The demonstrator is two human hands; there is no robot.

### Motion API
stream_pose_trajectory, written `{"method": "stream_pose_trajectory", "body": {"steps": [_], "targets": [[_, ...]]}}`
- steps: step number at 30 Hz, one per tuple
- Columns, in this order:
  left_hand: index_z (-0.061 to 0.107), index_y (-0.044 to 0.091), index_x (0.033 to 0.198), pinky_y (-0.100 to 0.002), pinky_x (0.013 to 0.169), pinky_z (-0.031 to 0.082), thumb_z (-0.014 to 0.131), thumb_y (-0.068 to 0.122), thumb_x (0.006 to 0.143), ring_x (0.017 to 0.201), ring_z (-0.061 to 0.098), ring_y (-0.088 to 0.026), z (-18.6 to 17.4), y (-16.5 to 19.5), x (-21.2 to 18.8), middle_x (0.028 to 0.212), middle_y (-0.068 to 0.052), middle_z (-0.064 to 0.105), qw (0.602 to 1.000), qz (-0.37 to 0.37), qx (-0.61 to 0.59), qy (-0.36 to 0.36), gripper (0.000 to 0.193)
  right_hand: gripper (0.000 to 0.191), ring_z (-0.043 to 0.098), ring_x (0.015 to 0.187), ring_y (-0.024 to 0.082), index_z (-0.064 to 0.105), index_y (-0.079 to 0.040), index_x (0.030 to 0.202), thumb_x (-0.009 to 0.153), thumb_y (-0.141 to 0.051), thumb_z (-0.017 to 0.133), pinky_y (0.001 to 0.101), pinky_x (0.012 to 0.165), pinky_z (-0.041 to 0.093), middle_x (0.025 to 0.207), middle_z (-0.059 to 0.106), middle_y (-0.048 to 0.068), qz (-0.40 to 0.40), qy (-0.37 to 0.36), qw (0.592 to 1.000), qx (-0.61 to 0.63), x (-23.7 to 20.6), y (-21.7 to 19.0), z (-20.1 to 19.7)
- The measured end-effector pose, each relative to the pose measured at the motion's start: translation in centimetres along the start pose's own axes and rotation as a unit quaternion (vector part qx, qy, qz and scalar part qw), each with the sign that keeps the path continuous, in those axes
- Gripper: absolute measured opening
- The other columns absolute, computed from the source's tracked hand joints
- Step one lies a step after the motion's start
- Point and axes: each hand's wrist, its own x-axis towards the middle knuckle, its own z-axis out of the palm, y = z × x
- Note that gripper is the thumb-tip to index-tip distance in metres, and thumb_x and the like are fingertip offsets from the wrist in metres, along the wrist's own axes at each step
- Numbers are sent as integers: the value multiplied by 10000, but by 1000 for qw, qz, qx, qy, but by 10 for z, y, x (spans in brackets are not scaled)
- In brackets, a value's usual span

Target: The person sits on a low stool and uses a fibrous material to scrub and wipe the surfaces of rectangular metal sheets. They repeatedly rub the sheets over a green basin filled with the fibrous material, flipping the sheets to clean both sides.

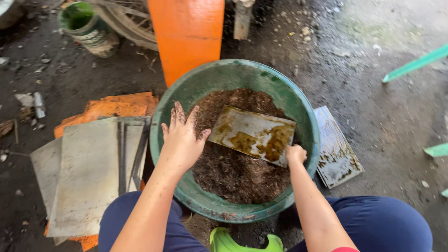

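Over a green basin (308, 140) of brown sawdust (233, 172), the right hand (295, 153) grips a stained metal sheet (252, 135); the left hand (181, 140) rests open, fingers spread.

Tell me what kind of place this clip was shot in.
Probably an outdoor or open-sided work yard, perhaps a small metal workshop: a dirty concrete floor with debris, stacked metal sheets, and a green basin of brown sawdust-like material where the right hand holds a stained metal plate.

Open room above the basin, crowded sides

The green basin (305, 140) rim rings the sawdust; an orange panel (186, 32) blocks behind, stacked grey plates (88, 177) crowd the left, bare floor (387, 102) lies right.
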Motion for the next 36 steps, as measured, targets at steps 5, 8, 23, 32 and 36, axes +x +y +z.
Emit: {"method": "stream_pose_trajectory", "body": {"steps": [5,8,23,32,36], "targets": [[354,146,1561,-660,1170,132,635,437,950,1525,106,-424,-25,-31,1,1645,-275,88,999,-46,20,-1,733,370,698,821,352,776,23,1008,877,-322,765,485,800,535,908,745,191,19,-73,981,177,-15,-13,-4],[353,129,1565,-685,1168,127,624,433,957,1530,103,-439,-27,-44,2,1646,-288,90,998,-55,27,6,731,359,569,621,315,719,60,931,938,-298,741,473,600,476,773,656,166,137,-93,959,229,-19,-18,-2],[326,17,1553,-753,1135,57,586,233,953,1507,28,-542,-13,-52,30,1607,-390,28,996,-27,64,-47,688,247,373,482,147,569,-159,763,911,-317,687,387,513,380,623,472,-25,271,-132,885,356,-8,-35,6],[297,-2,1549,-769,1119,70,531,229,982,1499,0,-561,-4,-44,31,1598,-400,-3,992,3,110,-54,655,342,327,489,119,486,-182,755,957,-414,636,348,523,316,607,405,-57,325,-168,860,356,10,-47,7],[275,26,1569,-765,1120,103,518,260,1004,1496,2,-575,3,-43,30,1599,-409,-29,985,23,147,-92,658,292,323,500,107,520,-195,760,955,-391,616,315,524,251,612,441,-60,299,-171,852,395,15,-51,5]]}}
